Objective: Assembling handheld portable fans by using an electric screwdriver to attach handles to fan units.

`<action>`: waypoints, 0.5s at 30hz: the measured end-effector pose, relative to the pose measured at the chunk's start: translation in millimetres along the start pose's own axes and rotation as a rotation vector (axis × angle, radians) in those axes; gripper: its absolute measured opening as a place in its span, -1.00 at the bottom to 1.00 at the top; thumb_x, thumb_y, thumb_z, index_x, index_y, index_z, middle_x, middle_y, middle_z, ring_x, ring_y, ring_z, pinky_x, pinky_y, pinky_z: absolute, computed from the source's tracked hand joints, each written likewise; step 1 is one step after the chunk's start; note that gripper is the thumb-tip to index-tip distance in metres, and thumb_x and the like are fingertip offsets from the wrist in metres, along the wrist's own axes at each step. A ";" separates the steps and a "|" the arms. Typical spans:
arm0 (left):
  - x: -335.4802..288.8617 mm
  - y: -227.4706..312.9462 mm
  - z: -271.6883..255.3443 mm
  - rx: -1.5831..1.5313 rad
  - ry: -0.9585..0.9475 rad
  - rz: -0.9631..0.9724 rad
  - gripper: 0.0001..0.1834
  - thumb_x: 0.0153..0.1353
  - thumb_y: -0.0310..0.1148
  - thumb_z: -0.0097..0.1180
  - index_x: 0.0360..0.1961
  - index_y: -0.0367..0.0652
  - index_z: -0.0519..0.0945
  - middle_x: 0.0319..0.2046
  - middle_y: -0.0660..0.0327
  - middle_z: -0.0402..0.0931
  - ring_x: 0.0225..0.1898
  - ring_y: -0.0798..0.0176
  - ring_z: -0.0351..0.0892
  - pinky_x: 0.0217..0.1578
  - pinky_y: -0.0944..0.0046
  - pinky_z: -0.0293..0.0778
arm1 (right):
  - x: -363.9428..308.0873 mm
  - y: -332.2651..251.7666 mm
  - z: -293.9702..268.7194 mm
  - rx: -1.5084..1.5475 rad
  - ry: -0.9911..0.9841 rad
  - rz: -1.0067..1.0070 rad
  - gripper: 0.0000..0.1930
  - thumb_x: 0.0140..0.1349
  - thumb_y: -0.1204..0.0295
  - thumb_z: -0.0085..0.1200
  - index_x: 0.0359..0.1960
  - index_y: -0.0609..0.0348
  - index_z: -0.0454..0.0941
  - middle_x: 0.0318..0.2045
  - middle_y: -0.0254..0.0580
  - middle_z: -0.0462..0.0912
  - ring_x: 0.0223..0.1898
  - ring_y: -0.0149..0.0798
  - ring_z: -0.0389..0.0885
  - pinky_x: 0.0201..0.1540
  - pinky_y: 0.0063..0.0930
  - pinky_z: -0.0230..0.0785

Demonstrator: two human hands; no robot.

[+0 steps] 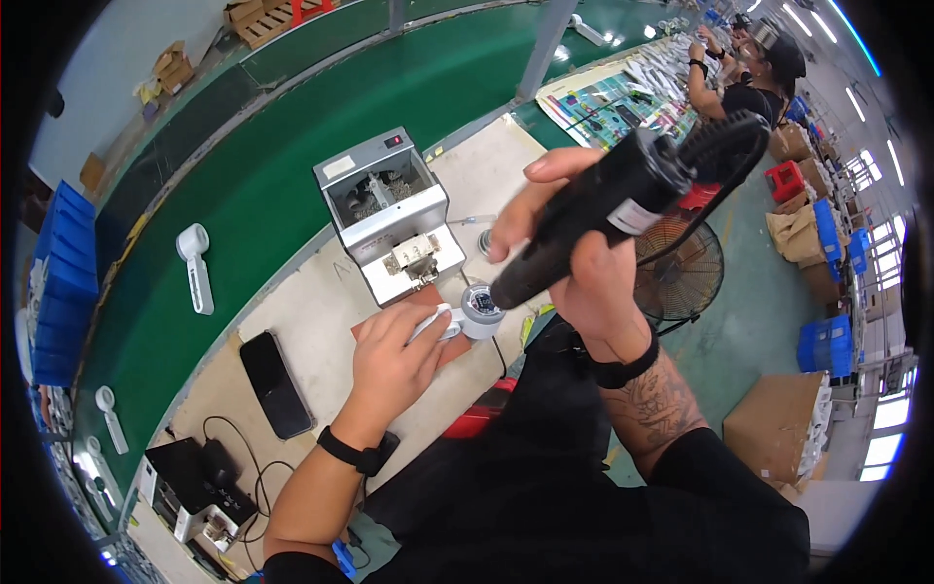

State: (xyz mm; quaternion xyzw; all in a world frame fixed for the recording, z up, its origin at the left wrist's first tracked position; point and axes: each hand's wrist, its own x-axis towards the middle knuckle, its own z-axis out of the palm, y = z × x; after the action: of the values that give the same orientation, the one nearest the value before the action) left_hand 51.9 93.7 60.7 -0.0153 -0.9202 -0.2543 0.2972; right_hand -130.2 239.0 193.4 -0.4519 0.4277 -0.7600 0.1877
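Note:
My left hand (pixel 394 358) is closed round the handle of a white plastic housing (pixel 484 329), with a round grey-rimmed head and dark parts inside it. The housing rests over a reddish-brown pad (pixel 453 349) on the bench. In my right hand (pixel 608 282) is a black electric screwdriver (pixel 582 226), tilted so that its lower end is over or beside the round head. I cannot see its bit or whether it touches. Just beyond my left hand stands a grey screw feeder (pixel 362 236), its bin holding many small screws.
A black phone (pixel 276 384) lies left on the bench (pixel 321 343). Past it runs a green conveyor (pixel 248 209) carrying white housings (pixel 197 268). A second feeder (pixel 199 501) and loose cables sit at the near left. A floor fan (pixel 681 268) stands right; a co-worker (pixel 749 92) is at the far right.

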 end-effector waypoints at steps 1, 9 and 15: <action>-1.6 -2.7 0.7 -0.003 0.002 -0.012 -0.54 0.03 -0.48 0.55 0.02 -0.10 0.80 -0.02 0.17 0.71 -0.01 -0.03 0.71 0.03 0.03 0.58 | 2.5 4.4 9.3 0.002 0.071 0.040 -0.25 0.40 -0.10 0.36 0.27 0.22 0.29 -0.33 -0.03 0.69 -0.31 -0.13 0.76 -0.19 -0.31 0.65; -18.8 -2.1 1.9 -0.114 -0.030 -0.173 -0.65 0.15 -0.46 0.49 0.00 -0.16 0.79 -0.13 0.17 0.73 -0.05 -0.04 0.69 0.00 0.04 0.58 | 22.8 46.5 27.7 -0.083 0.024 0.096 -0.11 0.31 -0.39 0.25 0.19 0.27 0.46 -0.48 -0.27 0.57 -0.51 -0.41 0.50 -0.38 -0.46 0.43; -3.7 -0.1 -2.4 -0.062 -0.007 -0.308 -0.75 0.24 -0.47 0.41 -0.04 -0.16 0.81 -0.10 0.16 0.73 -0.05 -0.04 0.65 0.01 0.03 0.57 | 30.7 69.4 38.5 -0.077 0.068 0.086 0.08 0.15 -0.74 -0.16 0.02 0.22 0.47 -0.51 -0.28 0.55 -0.49 -0.39 0.51 -0.30 -0.45 0.44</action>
State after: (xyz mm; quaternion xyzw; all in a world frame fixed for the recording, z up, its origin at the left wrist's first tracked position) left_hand 56.2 92.9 60.3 0.1162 -0.9044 -0.3249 0.2508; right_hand -120.6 160.7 161.3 -0.4139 0.4818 -0.7492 0.1879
